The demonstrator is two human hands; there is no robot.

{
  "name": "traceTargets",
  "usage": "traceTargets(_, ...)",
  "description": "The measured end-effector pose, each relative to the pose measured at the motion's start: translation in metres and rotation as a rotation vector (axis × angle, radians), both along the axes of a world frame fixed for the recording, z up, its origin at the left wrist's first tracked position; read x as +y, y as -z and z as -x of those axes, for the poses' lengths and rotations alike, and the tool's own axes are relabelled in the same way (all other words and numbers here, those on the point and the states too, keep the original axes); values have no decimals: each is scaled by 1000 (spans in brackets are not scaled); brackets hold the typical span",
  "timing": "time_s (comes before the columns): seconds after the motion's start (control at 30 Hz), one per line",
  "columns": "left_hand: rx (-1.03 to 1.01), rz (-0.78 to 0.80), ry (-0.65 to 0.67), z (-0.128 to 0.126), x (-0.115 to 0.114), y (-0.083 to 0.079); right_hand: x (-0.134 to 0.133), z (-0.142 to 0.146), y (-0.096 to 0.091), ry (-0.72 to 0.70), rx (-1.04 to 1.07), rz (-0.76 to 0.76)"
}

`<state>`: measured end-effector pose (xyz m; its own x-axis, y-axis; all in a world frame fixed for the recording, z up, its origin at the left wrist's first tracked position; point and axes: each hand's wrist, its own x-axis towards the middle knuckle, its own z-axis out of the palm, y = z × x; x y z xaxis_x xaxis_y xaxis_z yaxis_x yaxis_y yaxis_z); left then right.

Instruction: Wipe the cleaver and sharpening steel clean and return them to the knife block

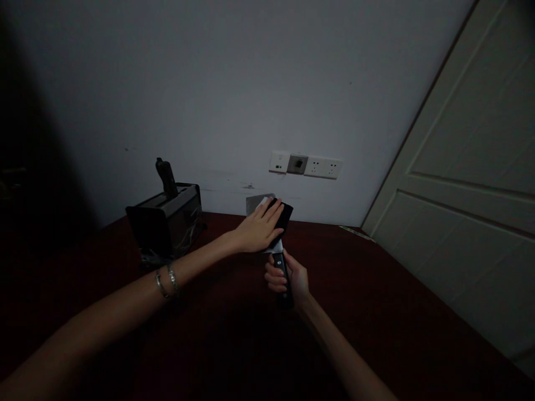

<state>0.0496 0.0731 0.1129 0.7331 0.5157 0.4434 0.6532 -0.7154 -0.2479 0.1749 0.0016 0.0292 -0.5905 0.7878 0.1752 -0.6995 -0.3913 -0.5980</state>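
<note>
My right hand (295, 278) is wrapped around the black riveted handle of a cleaver (279, 273), with the blade pointing up and away from me. Across the wide blade lies my left hand (259, 227), palm down and fingers stretched out. A dark area (286, 214) shows beside its fingers; I cannot tell if it is cloth, a cover or part of the blade. A small white edge (263, 201) peeks out by the fingertips, and a grey corner (253, 204) of flat metal shows behind them. Most of the blade is hidden under the left hand.
To the left, a black and grey knife block (165, 223) stands on the dark red table (355, 289), with one black-handled tool (166, 177) upright in it and clear plastic clinging to its side. Wall sockets (320, 167) are behind; a pale panelled door (468, 184) is at right.
</note>
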Motion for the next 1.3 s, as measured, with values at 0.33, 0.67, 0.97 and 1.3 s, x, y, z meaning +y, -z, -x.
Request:
traceTargets(0.33,-82,23,-95,2,37,-12,-1,2,4,-19,1,6)
traceTargets(0.67,37,1,47,-6,-6,8,1,-7,-5,76,19,30)
traceTargets(0.97,-35,21,-54,19,36,-4,-2,-7,-5,14,59,36)
traceTargets(1.3,15,14,-25,24,24,-4,-4,-8,-9,15,99,40)
